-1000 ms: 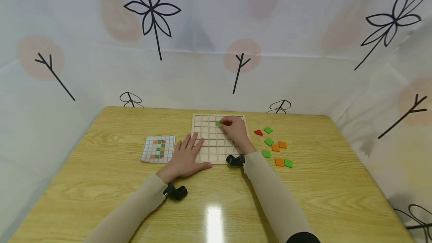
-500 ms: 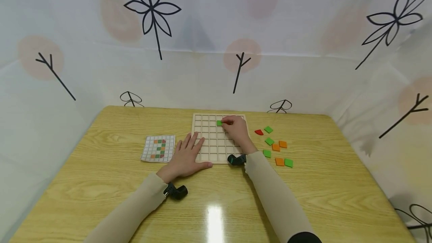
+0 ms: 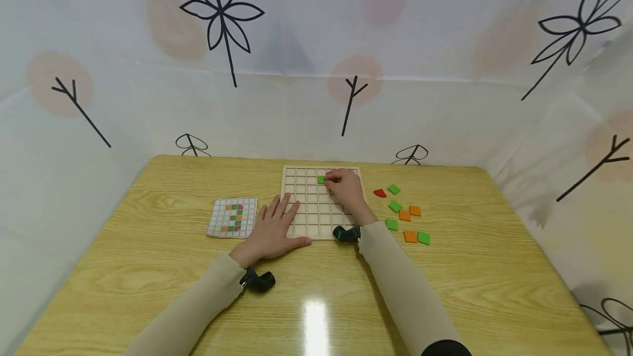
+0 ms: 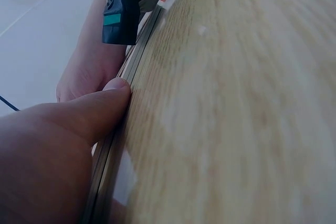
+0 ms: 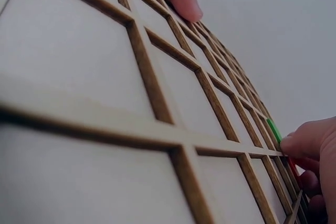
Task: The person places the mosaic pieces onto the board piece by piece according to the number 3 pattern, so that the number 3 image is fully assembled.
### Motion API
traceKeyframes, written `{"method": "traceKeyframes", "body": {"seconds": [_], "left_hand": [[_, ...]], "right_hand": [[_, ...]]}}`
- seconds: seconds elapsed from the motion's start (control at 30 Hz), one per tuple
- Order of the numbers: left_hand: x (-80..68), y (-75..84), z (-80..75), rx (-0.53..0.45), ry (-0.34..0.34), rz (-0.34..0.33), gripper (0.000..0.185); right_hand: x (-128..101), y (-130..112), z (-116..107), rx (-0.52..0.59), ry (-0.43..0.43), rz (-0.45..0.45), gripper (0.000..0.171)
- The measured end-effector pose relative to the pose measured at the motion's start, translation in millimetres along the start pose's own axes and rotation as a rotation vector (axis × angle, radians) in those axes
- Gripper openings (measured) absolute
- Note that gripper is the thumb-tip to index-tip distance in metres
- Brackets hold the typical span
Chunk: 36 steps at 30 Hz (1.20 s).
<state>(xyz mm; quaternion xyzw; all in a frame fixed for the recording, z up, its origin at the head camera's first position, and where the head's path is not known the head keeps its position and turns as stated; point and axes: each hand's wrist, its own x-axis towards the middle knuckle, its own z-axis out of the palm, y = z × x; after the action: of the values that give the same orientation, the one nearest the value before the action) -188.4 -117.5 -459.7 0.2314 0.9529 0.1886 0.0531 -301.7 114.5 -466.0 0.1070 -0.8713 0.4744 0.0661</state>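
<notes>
A pale wooden grid board (image 3: 312, 217) lies near the back of the table. My left hand (image 3: 271, 232) rests across its left front corner with fingers spread; the left wrist view shows the thumb against the board's edge. At the board's far right, my right hand (image 3: 346, 188) pinches a small red piece (image 5: 293, 167), mostly hidden by the fingers. Just left of those fingertips, a green square tile (image 3: 321, 179) sits in a cell of the second row from the back. The right wrist view has the thumb right at this green tile.
Left of the board lies a paper card (image 3: 231, 218) printed with a grid and coloured squares. Loose on the right are a red rounded piece (image 3: 379, 193), several green tiles (image 3: 395, 206) and orange tiles (image 3: 410, 236). A patterned cloth (image 3: 296, 114) hangs behind the table.
Almost nothing differs. The right hand has shifted very slightly right at the same spot, uncovering a bit more of the green tile; the left hand stays in place.
</notes>
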Motion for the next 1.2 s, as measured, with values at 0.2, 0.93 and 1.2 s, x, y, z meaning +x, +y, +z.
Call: {"method": "traceKeyframes", "body": {"seconds": [0.2,0.93,1.2], "left_hand": [[0.3,0.3,0.4,0.008,-0.001,-0.003,0.097],[1.5,-2.2,1.2,0.003,-0.007,0.004,0.097],[2.8,-5.4,3.5,0.001,-0.002,0.009,0.098]], "right_hand": [[0,2,-1,0.070,0.039,0.043,0.018],[-29,16,-88,0.091,0.066,0.121,0.026],[-47,47,-137,-0.010,0.059,0.178,0.030]]}}
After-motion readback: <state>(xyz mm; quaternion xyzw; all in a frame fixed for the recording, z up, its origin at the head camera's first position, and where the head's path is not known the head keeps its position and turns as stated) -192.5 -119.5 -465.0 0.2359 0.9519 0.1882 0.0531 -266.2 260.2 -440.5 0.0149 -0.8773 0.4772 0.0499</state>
